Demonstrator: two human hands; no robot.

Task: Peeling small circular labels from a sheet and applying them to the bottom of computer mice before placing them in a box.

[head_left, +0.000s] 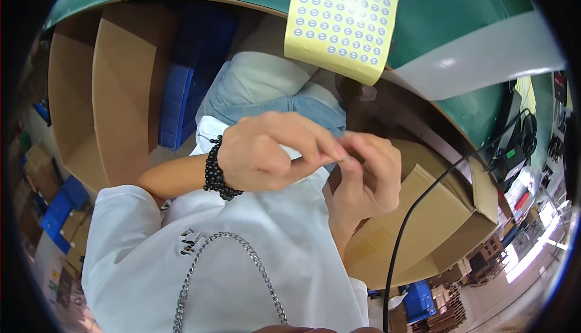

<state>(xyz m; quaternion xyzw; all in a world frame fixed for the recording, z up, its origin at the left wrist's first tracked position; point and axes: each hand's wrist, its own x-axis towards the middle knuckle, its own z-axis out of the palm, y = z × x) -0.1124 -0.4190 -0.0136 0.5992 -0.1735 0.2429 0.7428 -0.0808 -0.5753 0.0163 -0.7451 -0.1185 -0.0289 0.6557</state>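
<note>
My left hand [266, 154], with a black beaded bracelet [215, 173] at its wrist, is raised in front of my white shirt. Its thumb and forefinger pinch together close to the fingertips of my right hand [372, 176], which is also closed in a pinch. Something small and pale may sit between the fingertips, but it is too small to name. Beyond the hands, a yellow sheet [336, 61] with rows of small round grey-and-white stickers hangs over the table's near edge. A few sticker places in its lowest row are bare.
The green table [448, 0] curves across the far side, with a glossy whitish sheet [478, 58] at its right. Open cardboard boxes [124, 91] and a blue bin [177, 106] stand left; another carton [417, 218] stands right. A black cable [402, 227] runs down past it.
</note>
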